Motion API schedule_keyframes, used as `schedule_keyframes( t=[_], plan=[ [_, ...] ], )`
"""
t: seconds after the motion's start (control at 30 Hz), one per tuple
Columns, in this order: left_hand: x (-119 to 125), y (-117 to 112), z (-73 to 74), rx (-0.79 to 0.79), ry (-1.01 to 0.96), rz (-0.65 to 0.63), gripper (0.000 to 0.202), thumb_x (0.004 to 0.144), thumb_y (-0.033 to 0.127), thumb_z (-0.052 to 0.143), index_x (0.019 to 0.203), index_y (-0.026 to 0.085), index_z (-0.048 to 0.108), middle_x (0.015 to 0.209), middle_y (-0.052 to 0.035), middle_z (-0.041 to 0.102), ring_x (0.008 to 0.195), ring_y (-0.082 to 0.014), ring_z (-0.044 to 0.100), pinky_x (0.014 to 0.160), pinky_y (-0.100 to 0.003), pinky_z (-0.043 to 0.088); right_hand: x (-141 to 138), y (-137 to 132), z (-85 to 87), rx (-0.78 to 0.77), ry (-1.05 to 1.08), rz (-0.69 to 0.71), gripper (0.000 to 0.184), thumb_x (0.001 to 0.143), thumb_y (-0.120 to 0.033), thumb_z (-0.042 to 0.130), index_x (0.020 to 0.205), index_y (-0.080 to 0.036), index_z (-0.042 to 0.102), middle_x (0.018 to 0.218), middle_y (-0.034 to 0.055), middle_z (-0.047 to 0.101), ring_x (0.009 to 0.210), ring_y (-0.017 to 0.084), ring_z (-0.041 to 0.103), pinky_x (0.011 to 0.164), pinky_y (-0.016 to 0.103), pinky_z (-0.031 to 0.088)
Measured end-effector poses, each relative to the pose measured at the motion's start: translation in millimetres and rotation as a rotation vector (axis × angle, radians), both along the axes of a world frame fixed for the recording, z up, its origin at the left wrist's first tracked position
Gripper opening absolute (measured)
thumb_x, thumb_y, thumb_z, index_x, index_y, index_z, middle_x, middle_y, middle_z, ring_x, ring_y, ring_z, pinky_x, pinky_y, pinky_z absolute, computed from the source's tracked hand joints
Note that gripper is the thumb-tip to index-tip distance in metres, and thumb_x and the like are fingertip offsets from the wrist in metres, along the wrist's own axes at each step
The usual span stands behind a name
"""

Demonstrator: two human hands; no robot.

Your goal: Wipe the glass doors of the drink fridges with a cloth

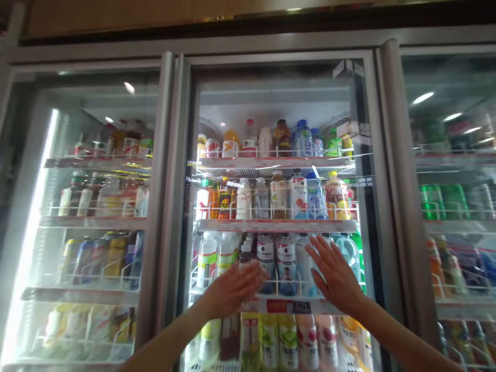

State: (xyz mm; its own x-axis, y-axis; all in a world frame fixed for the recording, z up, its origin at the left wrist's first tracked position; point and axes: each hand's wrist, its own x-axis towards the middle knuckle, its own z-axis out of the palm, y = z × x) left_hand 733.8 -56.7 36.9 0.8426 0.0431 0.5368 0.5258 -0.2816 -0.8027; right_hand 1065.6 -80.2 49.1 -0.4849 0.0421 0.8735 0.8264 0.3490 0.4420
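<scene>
I face a shop drinks fridge with glass doors. My left hand (234, 288) is raised in front of the middle door (279, 217), fingers stretched out and pointing right, slightly blurred, holding nothing. My right hand (333, 274) is up beside it, palm towards the glass, fingers spread, empty. Both hands sit level with the third shelf (287, 305), before white-labelled bottles (285, 261). Whether the palms touch the glass I cannot tell.
The left door (89, 222) and right door (453, 217) are closed, showing shelves of cans and bottles. Vertical metal door frames (166, 196) (395, 196) flank the middle door. Bottles fill the upper shelves (277, 163) and the bottom row (294, 341).
</scene>
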Motion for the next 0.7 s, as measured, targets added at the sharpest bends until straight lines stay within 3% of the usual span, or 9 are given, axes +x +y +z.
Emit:
schedule_keyframes(
  t=[0.1, 0.13, 0.23, 0.27, 0.4, 0.43, 0.6, 0.63, 0.7],
  plan=[
    [-29, 2, -4.8, 0.008, -0.356, 0.123, 0.047, 0.086, 0.028, 0.042, 0.133, 0.026, 0.042, 0.141, -0.0058, 0.042, 0.137, -0.0191, 0.025, 0.113, -0.042, 0.015, -17, -4, -14.0, -0.012, 0.049, -0.007, 0.058, 0.088, -0.021, 0.040, 0.144, -0.019, 0.023, 0.149, 0.0100, 0.027, 0.139, 0.025, 0.019, 0.108, 0.050, 0.028],
    [-36, 3, -8.7, -0.004, -0.309, 0.108, 0.048, 0.085, 0.028, 0.043, 0.132, 0.027, 0.042, 0.141, -0.0060, 0.042, 0.137, -0.0197, 0.025, 0.113, -0.042, 0.016, -23, -5, -19.6, -0.030, 0.044, -0.012, 0.057, 0.088, -0.021, 0.040, 0.143, -0.020, 0.025, 0.149, 0.0095, 0.028, 0.139, 0.025, 0.019, 0.108, 0.050, 0.028],
    [-50, 4, -20.1, -0.048, 0.078, -0.036, 0.049, 0.084, 0.031, 0.046, 0.133, 0.030, 0.040, 0.144, 0.0002, 0.038, 0.138, -0.0161, 0.022, 0.113, -0.037, 0.016, -39, -8, -36.6, -0.108, -0.051, -0.022, 0.053, 0.087, -0.021, 0.042, 0.140, -0.021, 0.033, 0.148, 0.0076, 0.030, 0.138, 0.024, 0.021, 0.109, 0.048, 0.028],
    [-54, 4, -20.4, -0.046, 0.088, -0.051, 0.050, 0.084, 0.031, 0.045, 0.133, 0.030, 0.039, 0.144, 0.0011, 0.038, 0.138, -0.0150, 0.021, 0.114, -0.036, 0.015, -44, -8, -41.1, -0.122, -0.072, -0.025, 0.053, 0.087, -0.020, 0.043, 0.139, -0.022, 0.035, 0.148, 0.0073, 0.031, 0.138, 0.024, 0.022, 0.109, 0.047, 0.029],
    [-71, 5, -14.6, 0.022, -0.423, 0.085, 0.048, 0.084, 0.026, 0.044, 0.132, 0.022, 0.044, 0.141, -0.0088, 0.041, 0.139, -0.0217, 0.020, 0.112, -0.042, 0.016, -57, -13, -52.4, -0.099, -0.022, -0.043, 0.052, 0.086, -0.020, 0.042, 0.138, -0.020, 0.036, 0.148, 0.0089, 0.028, 0.139, 0.025, 0.020, 0.109, 0.048, 0.029],
    [-75, 5, -18.4, 0.021, -0.455, 0.102, 0.048, 0.083, 0.025, 0.045, 0.131, 0.021, 0.045, 0.141, -0.0095, 0.041, 0.139, -0.0229, 0.020, 0.111, -0.043, 0.018, -58, -15, -55.0, -0.098, -0.012, -0.051, 0.052, 0.086, -0.020, 0.042, 0.138, -0.019, 0.036, 0.149, 0.0090, 0.028, 0.139, 0.025, 0.020, 0.109, 0.048, 0.029],
    [-79, -2, -60.3, -0.067, 0.098, -0.078, 0.048, 0.084, 0.032, 0.044, 0.131, 0.031, 0.043, 0.147, 0.0063, 0.031, 0.139, -0.0148, 0.019, 0.113, -0.034, 0.016, -57, -22, -70.8, -0.161, -0.099, -0.065, 0.051, 0.085, -0.017, 0.043, 0.136, -0.021, 0.039, 0.148, 0.0076, 0.031, 0.139, 0.023, 0.021, 0.108, 0.046, 0.031],
    [-76, -1, -61.9, -0.067, 0.088, -0.083, 0.047, 0.084, 0.032, 0.043, 0.132, 0.031, 0.042, 0.147, 0.0061, 0.031, 0.139, -0.0147, 0.018, 0.114, -0.035, 0.013, -55, -22, -73.0, -0.168, -0.104, -0.067, 0.052, 0.084, -0.017, 0.043, 0.136, -0.021, 0.040, 0.147, 0.0077, 0.031, 0.139, 0.023, 0.021, 0.107, 0.045, 0.032],
    [-66, 1, -55.4, -0.063, -0.144, -0.029, 0.048, 0.084, 0.030, 0.044, 0.132, 0.026, 0.043, 0.146, -0.0003, 0.034, 0.140, -0.0184, 0.014, 0.114, -0.041, 0.009, -52, -22, -76.3, -0.172, -0.055, -0.093, 0.052, 0.084, -0.016, 0.043, 0.136, -0.020, 0.040, 0.147, 0.0085, 0.031, 0.139, 0.024, 0.020, 0.108, 0.046, 0.031]
  ],
)
